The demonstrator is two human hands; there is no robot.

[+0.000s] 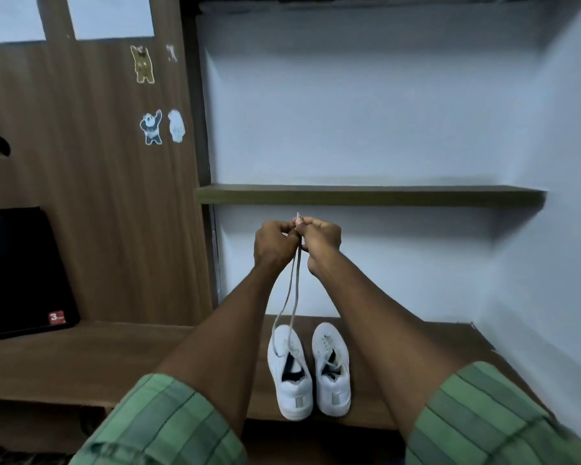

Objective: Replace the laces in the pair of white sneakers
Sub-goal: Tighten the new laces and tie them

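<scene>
Both hands raised together in front of the wall, just under the wooden shelf [369,195]. Left hand [275,243] and right hand [320,241] touching, fingers [284,226] curled inward and pinching the two ends of a grey-white shoelace [292,290], a short tip poking up between the thumbs. Lace hanging down as two strands, side by side and nearly touching, to the left sneaker [291,374]; lower part threaded into its front eyelets, upper eyelets bare and tongue area open and dark. Right sneaker [332,369] just beside it, heels toward the camera, toes toward the wall, its own lace slack across the top. Both white sneakers upright on the wooden desk [81,360], near its front edge. Green checked sleeves [161,427] rolled at the forearms. Off to the left, a dark screen [21,273] leaning on the wood panel, bear stickers [151,127] above it.
</scene>
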